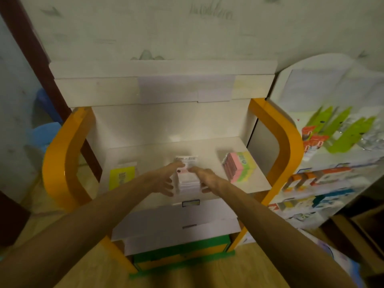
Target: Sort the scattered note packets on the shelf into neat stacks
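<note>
white rack (324, 163) of boxed goods on the right; blue stool (44, 136) left.

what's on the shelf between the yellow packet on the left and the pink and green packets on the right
In the head view, a white packet stack stands between the yellow packet and the pink and green packets, flanked by the left hand and right hand.

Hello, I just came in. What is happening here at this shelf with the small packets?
A person is tidying note packets on a white shelf with orange side frames. The left hand and the right hand press against the two sides of a white stack of packets in the middle, as if squaring it. A yellow packet lies to the left, and a pink, green and yellow stack sits to the right, untouched. The picture is blurred, so the exact grip is unclear.
</note>
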